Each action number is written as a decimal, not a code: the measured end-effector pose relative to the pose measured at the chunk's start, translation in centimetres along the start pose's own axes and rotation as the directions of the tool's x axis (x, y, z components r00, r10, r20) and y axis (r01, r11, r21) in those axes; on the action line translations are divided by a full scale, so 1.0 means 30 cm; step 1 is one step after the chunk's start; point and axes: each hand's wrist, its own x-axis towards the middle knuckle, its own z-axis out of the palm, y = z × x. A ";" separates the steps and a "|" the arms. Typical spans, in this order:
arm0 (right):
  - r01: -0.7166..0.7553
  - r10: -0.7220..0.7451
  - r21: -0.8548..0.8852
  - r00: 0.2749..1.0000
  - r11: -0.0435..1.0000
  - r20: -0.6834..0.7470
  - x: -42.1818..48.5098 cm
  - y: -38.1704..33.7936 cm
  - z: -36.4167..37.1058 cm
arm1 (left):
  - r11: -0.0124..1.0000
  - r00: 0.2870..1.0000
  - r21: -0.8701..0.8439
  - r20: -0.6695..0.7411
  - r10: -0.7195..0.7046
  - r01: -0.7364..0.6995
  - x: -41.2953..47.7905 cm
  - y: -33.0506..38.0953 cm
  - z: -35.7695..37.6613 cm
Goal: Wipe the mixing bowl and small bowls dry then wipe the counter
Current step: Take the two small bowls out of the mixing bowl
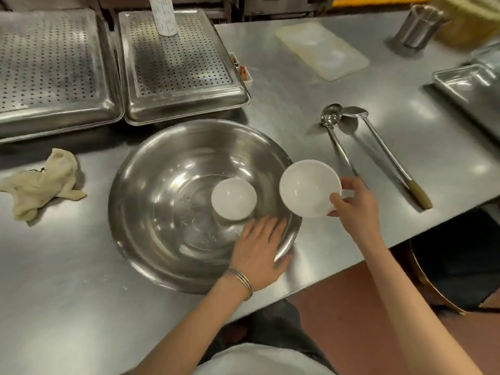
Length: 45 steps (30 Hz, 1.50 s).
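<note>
One light, slick, likely breakable small bowl (308, 188) is pinched at its rim by right hand (354, 207) fingers; left hand (259, 253) fingers lie straight.

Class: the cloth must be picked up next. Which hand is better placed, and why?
Probably left. The left hand rests empty on the mixing bowl, and the cloth lies on its side. The right hand grips a small bowl.
</note>
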 end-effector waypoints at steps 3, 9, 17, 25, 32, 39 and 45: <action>0.007 -0.007 -0.004 1.000 1.000 0.026 0.156 0.066 -0.062 | 0.995 0.995 -0.002 0.001 -0.095 0.095 0.109 0.094 0.030; 0.012 -0.015 0.019 0.990 1.000 0.143 0.432 0.207 -0.044 | 0.976 0.977 0.045 -0.013 -0.214 0.215 0.208 0.148 0.058; -0.007 0.020 -0.052 0.965 0.999 0.263 0.627 0.329 0.104 | 0.967 0.965 0.047 -0.094 -0.246 0.251 0.209 0.143 0.096; -0.065 0.076 -0.048 0.958 0.997 0.276 0.668 0.406 0.162 | 0.961 0.957 0.006 -0.097 -0.274 0.276 0.223 0.151 0.093; 0.185 -0.081 -0.272 0.933 0.944 0.352 0.651 0.330 0.120 | 0.959 0.959 0.060 -0.089 -0.271 0.276 0.206 0.144 0.062; 0.620 -0.618 0.133 0.690 0.774 0.376 0.409 0.039 0.151 | 0.984 0.976 0.068 -0.151 -0.155 0.167 -0.022 0.080 0.002; 0.608 -0.367 -0.073 0.566 0.791 0.738 0.274 -0.093 0.420 | 0.980 0.977 0.084 -0.127 -0.171 0.182 -0.231 -0.090 -0.038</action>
